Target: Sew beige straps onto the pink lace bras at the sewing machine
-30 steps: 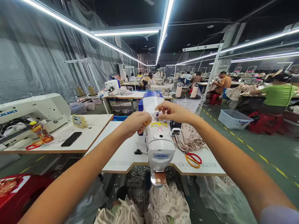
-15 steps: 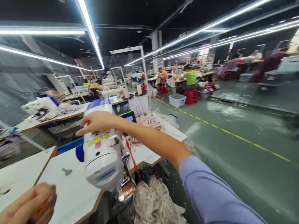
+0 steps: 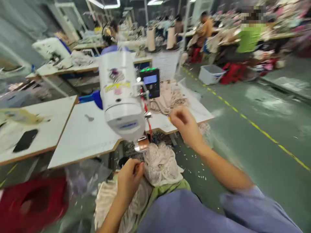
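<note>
The white sewing machine [image 3: 120, 94] stands on the white bench [image 3: 87, 136], its head toward the person, and serves as the landmark here. Neither hand touches it. The left hand [image 3: 130, 179] is low, in front of the machine's needle end and below the bench edge, curled into a loose fist at the pale lace fabric [image 3: 162, 163] that is heaped over the person's lap; it seems to pinch something small, but motion blur hides what, so I cannot tell whether it grips the cloth itself. The right hand [image 3: 186, 124] is raised to the right of the machine, near the bench edge, its fingers bent inward; blur keeps me from saying whether it holds anything.

Behind the machine, on its right, a small control panel [image 3: 150, 81] glows with a blue screen, and more beige fabric [image 3: 167, 97] lies piled beside it. A dark phone [image 3: 25, 140] rests on the neighbouring bench to the left.

As a judgement: no fabric lies under the presser foot, so stitching is not under way; the piece has yet to be brought up from the lap and set at the needle.
</note>
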A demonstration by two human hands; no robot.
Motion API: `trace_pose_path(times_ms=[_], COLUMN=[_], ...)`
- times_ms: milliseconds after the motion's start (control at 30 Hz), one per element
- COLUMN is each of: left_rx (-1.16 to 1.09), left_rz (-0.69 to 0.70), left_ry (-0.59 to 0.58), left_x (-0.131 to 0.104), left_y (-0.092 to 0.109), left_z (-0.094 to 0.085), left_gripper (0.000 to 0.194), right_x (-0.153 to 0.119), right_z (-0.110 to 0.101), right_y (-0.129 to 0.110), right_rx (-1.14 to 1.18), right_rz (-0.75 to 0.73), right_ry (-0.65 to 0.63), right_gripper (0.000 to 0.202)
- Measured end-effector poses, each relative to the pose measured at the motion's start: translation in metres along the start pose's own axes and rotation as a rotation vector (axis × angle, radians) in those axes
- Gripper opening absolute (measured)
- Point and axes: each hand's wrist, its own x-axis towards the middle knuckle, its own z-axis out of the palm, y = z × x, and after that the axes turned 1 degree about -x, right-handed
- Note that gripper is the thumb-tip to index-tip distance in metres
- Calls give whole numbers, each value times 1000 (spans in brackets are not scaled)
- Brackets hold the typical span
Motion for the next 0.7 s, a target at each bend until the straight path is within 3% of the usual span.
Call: trace_pose_path(times_ms=[100,200,267,367,433,500,633,700], left_rx=[33,88,139,100,-74,-334,-818,-987], left_rz=[72,195,245,199,78,-111,-461,-535], left_ry=[-54,-65,-53,-117,-244,-295,-92,-101], left_x=[-8,-20,-28,-31,-29,-26,-23,-25], left_y=[0,1,1,-1,-4,-7,-11,-10], left_z=[30,49,53,49,42,36,42,52], left_gripper=[23,22,22,15,18,24,24,29], right_x=[-97,-152,-158,-146,-140,-140,-144,-143], right_z=[15,51,70,77,72,65,58,60], right_y=[71,100,101,100,104,109,113,112], right_rx=[219,491,553,556,563,560,546,577], right_rz=[372,582,626,670,688,708,689,698], right_ry=[-353,-412,-343,-272,-237,-175,-205,-249], right_gripper=[40,57,53,39,34,31,31,35])
